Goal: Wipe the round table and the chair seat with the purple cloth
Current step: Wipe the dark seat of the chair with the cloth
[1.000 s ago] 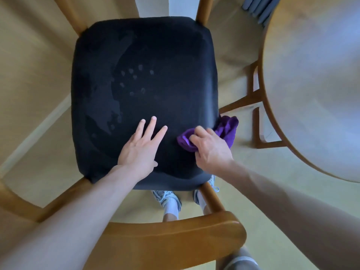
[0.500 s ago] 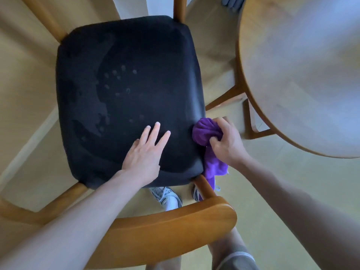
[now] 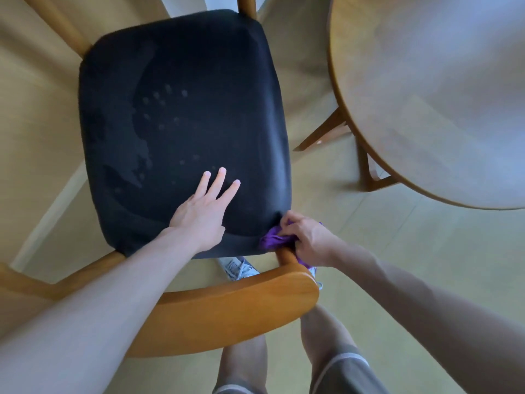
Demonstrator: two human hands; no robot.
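Seat-wiping step: right hand (image 3: 308,240) grips bunched purple cloth (image 3: 272,240) at black padded chair seat (image 3: 181,120) corner; left hand (image 3: 205,207) presses flat, fingers spread. Next likely needs strokes across the seat.

A curved wooden backrest rail (image 3: 227,305) runs just below the grip, nearest the camera. A white sneaker (image 3: 237,268) shows on the floor (image 3: 426,265) left of the grip, under the rail. Grey shorts (image 3: 346,373) sit further below. A pale baseboard strip (image 3: 51,211) crosses far left.
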